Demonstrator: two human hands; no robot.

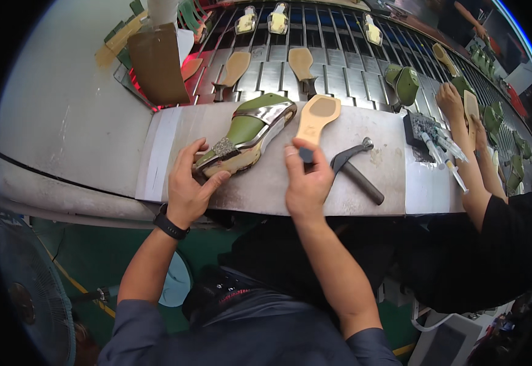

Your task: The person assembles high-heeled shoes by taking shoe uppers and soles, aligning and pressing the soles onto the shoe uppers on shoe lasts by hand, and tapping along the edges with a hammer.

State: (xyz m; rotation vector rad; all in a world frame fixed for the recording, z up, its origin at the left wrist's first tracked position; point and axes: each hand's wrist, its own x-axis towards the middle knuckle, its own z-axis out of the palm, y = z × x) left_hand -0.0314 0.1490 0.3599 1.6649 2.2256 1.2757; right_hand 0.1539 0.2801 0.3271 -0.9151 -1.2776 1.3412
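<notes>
My left hand is closed around the near end of a shoe upper stretched on a last. The upper is green with silver edging and a glittery band, and it lies tilted on its side on the work ledge. To its right, my right hand pinches the near end of a tan shoe sole with a dark heel piece, its far end pointing away from me. The sole and the upper are apart. A hammer with a dark handle and a rounded metal head lies just right of my right hand.
Beyond the ledge runs a slatted metal conveyor with more soles and green uppers. A dark tray with syringes stands at right. Another person's hand works farther right. A fan stands lower left.
</notes>
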